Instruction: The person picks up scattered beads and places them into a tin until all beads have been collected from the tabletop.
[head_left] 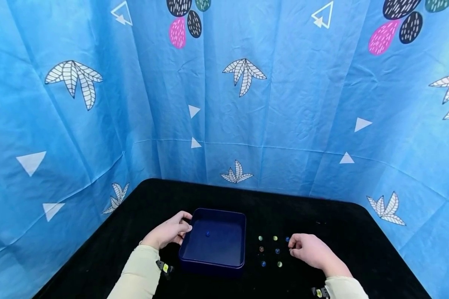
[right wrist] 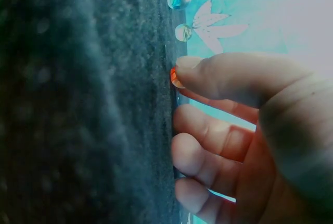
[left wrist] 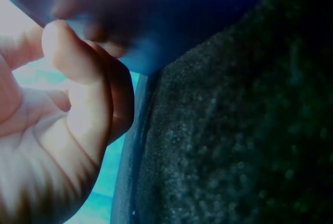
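Observation:
A dark blue square box (head_left: 213, 262) stands on the black cloth, with one blue marble (head_left: 207, 234) lying inside. My left hand (head_left: 169, 231) grips the box at its left side, thumb at the rim; in the left wrist view its curled fingers (left wrist: 86, 96) meet the outer wall. To the right of the box, my right hand (head_left: 309, 250) is down at the cloth beside several glass marbles (head_left: 277, 251). Between its thumb and index finger it pinches an orange marble (right wrist: 175, 77), mostly covered by the thumb. The other right fingers are curled near the cloth.
The black cloth (head_left: 344, 224) covers the table. Marbles in blue, green-yellow and brownish tones sit in loose rows between box and right hand, including a green-yellow marble (head_left: 280, 264) at the front. A blue patterned curtain (head_left: 292, 104) hangs around the back and sides.

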The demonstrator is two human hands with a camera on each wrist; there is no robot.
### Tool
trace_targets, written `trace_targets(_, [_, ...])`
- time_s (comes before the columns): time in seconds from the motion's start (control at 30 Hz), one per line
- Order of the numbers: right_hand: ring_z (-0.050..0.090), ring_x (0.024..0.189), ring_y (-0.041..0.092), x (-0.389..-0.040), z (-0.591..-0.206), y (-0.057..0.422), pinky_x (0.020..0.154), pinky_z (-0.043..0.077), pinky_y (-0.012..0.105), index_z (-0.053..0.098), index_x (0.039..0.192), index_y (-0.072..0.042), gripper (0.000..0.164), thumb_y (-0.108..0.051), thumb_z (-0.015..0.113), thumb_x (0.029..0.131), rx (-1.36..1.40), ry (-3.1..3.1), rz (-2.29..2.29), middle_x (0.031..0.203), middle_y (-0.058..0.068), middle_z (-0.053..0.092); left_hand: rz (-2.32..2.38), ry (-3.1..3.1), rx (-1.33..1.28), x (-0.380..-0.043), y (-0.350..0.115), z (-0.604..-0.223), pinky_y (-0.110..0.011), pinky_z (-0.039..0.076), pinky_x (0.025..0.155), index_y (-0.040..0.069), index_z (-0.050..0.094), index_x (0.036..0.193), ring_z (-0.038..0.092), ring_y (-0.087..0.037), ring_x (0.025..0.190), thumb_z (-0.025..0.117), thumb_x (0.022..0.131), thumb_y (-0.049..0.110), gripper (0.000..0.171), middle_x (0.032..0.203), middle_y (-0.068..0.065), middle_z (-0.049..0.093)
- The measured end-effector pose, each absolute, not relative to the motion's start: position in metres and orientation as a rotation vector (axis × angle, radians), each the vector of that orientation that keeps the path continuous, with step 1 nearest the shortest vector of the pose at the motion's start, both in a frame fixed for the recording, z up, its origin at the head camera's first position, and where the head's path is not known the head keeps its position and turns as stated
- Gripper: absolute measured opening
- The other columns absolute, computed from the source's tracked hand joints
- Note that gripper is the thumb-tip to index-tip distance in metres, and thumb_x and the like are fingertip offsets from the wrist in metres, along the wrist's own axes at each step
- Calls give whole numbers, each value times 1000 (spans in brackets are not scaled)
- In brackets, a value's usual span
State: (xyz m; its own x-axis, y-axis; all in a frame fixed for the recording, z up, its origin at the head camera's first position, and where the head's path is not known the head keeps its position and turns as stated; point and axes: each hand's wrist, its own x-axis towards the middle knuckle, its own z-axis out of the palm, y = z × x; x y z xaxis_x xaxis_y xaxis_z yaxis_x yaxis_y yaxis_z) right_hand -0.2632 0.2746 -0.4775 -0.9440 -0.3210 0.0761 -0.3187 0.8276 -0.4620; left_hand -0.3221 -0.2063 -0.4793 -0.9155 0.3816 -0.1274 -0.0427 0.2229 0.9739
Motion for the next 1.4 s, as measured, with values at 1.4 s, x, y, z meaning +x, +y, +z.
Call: trace_targets(1.4, [42, 53, 2, -255, -451, 252, 55, 38, 27, 68, 93, -26, 12, -17, 74, 88, -510, 3184, -724, 62, -17, 48, 1762, 2127, 333, -320, -209, -480, -33, 54, 61, -4, 33, 140, 54, -19, 71, 60, 99, 13, 52, 97, -15, 54])
